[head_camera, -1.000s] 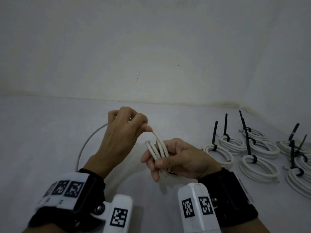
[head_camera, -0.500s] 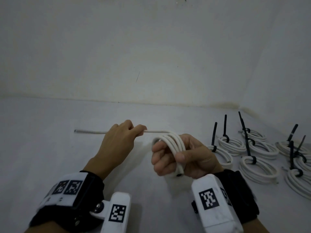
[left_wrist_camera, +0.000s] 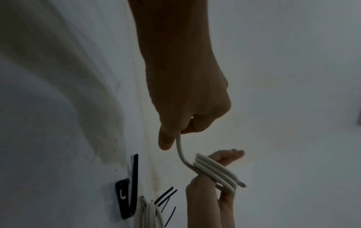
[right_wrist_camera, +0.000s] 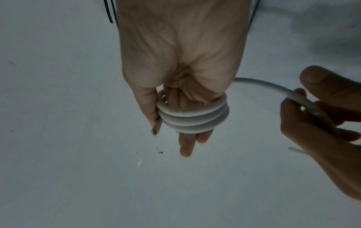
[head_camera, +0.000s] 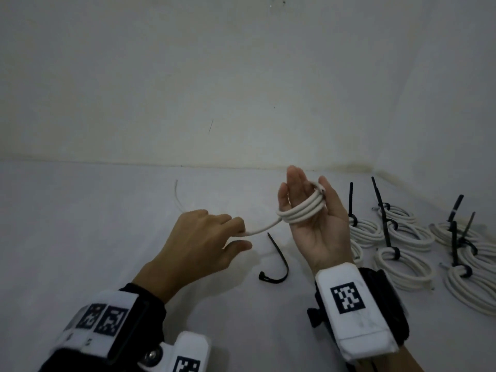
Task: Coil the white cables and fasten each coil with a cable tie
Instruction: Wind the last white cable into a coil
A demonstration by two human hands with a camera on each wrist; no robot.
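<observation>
Right grip (head_camera: 311,224) was spread flat inside the coil (head_camera: 302,212) while the left grip (head_camera: 204,237) pinched the tail, so slack there could've let loops slide off the fingertips (head_camera: 294,175).

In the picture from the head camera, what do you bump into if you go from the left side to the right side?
left hand gripping the white cable → loose black cable tie on the table → right hand with the cable wound round its fingers → tied cable coils with black ties sticking up.

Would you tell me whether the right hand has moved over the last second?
Yes. The right hand has risen and turned palm-up with fingers straightened, now reaching almost up to the wall edge, nearer the tied coils.
</observation>
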